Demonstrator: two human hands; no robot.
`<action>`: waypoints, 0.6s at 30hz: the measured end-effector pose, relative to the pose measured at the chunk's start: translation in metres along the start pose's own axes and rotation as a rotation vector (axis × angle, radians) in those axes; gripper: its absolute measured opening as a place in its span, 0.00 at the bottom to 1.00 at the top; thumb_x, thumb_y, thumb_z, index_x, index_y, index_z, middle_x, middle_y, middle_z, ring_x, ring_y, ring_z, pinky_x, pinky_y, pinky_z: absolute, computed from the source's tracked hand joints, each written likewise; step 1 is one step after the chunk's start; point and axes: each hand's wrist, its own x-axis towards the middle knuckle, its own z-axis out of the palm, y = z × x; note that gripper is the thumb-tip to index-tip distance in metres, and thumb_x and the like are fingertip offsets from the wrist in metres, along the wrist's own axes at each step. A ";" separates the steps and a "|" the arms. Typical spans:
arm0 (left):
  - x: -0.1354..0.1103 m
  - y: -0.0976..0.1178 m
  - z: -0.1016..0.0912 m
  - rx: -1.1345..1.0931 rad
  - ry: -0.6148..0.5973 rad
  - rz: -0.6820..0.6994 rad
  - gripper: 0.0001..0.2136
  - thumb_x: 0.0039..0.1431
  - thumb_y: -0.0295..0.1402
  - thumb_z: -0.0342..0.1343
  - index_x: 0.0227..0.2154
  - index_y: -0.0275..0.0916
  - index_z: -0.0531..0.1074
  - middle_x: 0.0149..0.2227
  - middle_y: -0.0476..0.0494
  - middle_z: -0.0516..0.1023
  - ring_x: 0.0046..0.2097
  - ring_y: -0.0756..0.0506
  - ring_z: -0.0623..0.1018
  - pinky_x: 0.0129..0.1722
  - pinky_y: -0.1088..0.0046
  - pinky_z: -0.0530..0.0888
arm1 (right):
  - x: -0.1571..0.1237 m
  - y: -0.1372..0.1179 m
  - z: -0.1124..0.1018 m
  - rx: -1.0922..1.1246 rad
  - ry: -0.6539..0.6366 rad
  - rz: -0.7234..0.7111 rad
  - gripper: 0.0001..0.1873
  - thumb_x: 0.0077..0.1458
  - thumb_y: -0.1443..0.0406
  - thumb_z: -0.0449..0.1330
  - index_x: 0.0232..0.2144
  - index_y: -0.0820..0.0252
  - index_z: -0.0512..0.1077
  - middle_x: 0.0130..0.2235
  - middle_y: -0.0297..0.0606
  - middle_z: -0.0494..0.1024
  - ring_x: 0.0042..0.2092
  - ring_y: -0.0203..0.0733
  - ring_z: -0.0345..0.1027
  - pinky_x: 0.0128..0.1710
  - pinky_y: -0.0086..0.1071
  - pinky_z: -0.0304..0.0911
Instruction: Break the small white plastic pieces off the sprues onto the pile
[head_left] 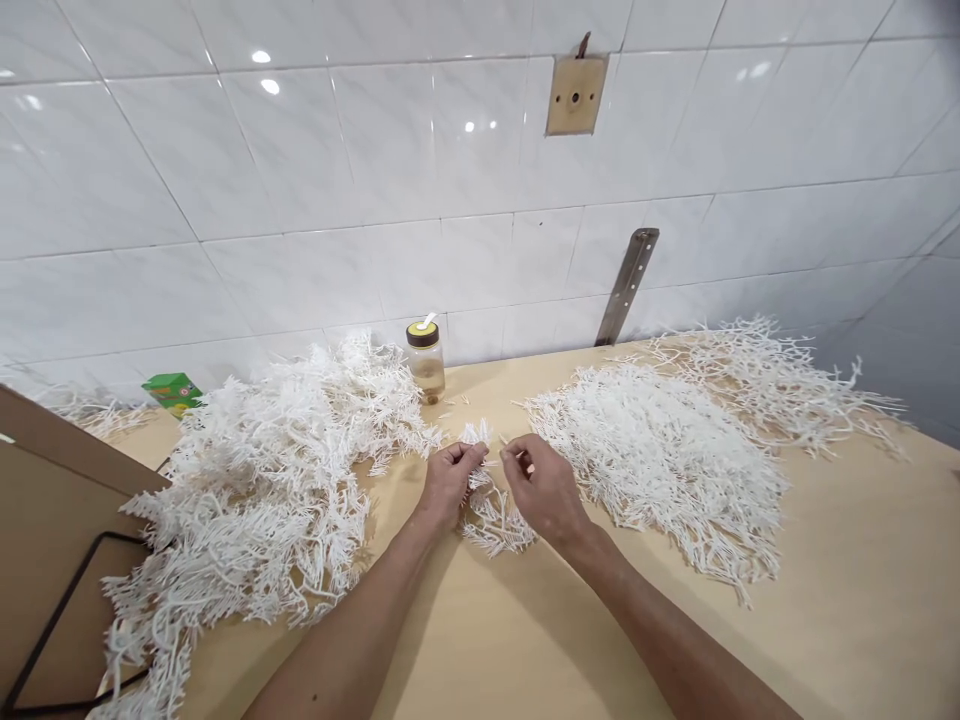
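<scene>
My left hand (450,480) pinches a white branched plastic sprig (477,434) near the middle of the table, its feathery tips sticking up past my thumb. Just to the right, my right hand (544,485) is closed in a pinch at thumb and forefinger. A small pale piece seems to show at those fingertips, too small to name. Between my wrists lies a small heap of white sprigs (499,522). A large pile of feathery white sprigs (277,480) spreads on the left. On the right is a flatter pile of thin white pieces (667,450).
A clear jar with a yellow and brown lid (425,365) stands at the back by the tiled wall. Bare branched white stems (772,380) lie back right. A green box (172,392) and a brown panel (60,540) are at left. A metal bracket (628,287) leans against the wall.
</scene>
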 end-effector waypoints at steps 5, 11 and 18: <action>-0.003 -0.001 0.003 0.007 -0.025 -0.023 0.19 0.40 0.46 0.69 0.21 0.35 0.71 0.18 0.53 0.67 0.20 0.54 0.65 0.20 0.77 0.64 | 0.009 0.022 -0.016 -0.255 0.077 0.086 0.07 0.54 0.67 0.52 0.33 0.60 0.70 0.36 0.43 0.76 0.28 0.39 0.65 0.33 0.35 0.61; -0.001 -0.004 0.002 0.103 -0.024 0.065 0.18 0.42 0.47 0.68 0.22 0.35 0.74 0.19 0.52 0.70 0.23 0.53 0.66 0.23 0.77 0.64 | 0.006 0.012 -0.013 -0.076 -0.229 0.186 0.14 0.57 0.58 0.54 0.35 0.59 0.75 0.35 0.40 0.80 0.29 0.40 0.69 0.32 0.34 0.63; 0.001 -0.004 0.001 0.137 -0.026 0.120 0.16 0.46 0.44 0.67 0.21 0.35 0.74 0.21 0.51 0.71 0.26 0.52 0.67 0.29 0.76 0.66 | 0.000 0.002 -0.001 0.027 -0.255 0.266 0.10 0.55 0.61 0.57 0.26 0.58 0.74 0.27 0.34 0.78 0.28 0.39 0.69 0.30 0.31 0.61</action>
